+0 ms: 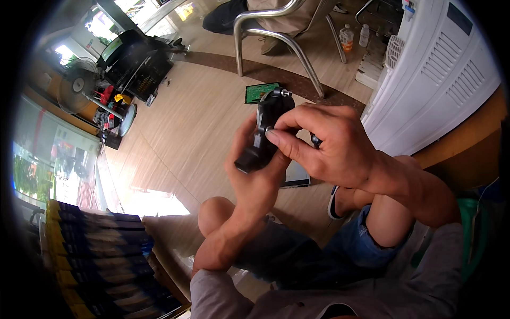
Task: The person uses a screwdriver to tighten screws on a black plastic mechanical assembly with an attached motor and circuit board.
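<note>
My left hand (256,179) is closed round a black plastic part (272,109), held up in front of me. The part has a rounded upper end with a short metal stub and a squarer lower end; its exact kind does not show. The thumb and forefinger of my right hand (337,143) are pinched against the side of the part, at a small light-coloured piece. A small black rounded thing (316,140) sticks out from the curled fingers of my right hand; the rest of it is hidden.
On the floor ahead lies a green circuit board (260,92), near a metal-framed chair (281,36) with a person on it. A flat panel (297,174) lies below my hands. A white cabinet (430,69) stands right, a fan (78,85) left, and stacked boxes (101,255) near left.
</note>
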The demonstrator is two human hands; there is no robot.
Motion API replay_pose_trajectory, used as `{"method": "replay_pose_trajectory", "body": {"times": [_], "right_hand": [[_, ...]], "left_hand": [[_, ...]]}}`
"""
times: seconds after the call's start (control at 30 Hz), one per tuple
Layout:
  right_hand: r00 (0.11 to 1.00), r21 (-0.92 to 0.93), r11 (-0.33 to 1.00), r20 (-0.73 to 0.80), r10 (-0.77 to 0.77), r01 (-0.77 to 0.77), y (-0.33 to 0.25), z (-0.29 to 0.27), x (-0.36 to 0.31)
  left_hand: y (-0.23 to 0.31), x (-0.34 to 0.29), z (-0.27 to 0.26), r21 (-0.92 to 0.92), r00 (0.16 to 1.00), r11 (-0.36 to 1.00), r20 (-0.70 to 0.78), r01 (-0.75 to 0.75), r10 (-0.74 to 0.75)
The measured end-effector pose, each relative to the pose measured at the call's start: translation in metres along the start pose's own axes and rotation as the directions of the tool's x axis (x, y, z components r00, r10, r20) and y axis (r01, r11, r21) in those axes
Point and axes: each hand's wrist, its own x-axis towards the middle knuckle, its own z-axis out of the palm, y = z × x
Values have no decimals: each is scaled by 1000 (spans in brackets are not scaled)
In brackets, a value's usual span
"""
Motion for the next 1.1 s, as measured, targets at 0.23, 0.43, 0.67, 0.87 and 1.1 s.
{"method": "replay_pose_trajectory", "body": {"times": [0.23, 0.43, 0.67, 0.87, 1.1], "right_hand": [[999, -28, 999, -41, -26, 25, 0, -9, 3], [975, -166, 961, -10, 222, -221, -3, -36, 13], [950, -282, 925, 104, 294, -255, -4, -57, 10], [977, -101, 973, 25, 212, -209, 1, -58, 12], [993, -363, 924, 38, -114, 120, -5, -65, 18]], "left_hand": [[3, 2, 0, -4, 999, 999, 19, 38, -37], [8, 6, 1, -135, 968, 959, 73, 248, -240], [7, 10, 0, -186, 933, 914, 89, 360, -349], [3, 12, 2, -175, 930, 914, 78, 367, -358], [-1, 14, 1, -182, 923, 905, 97, 385, -373]]}}
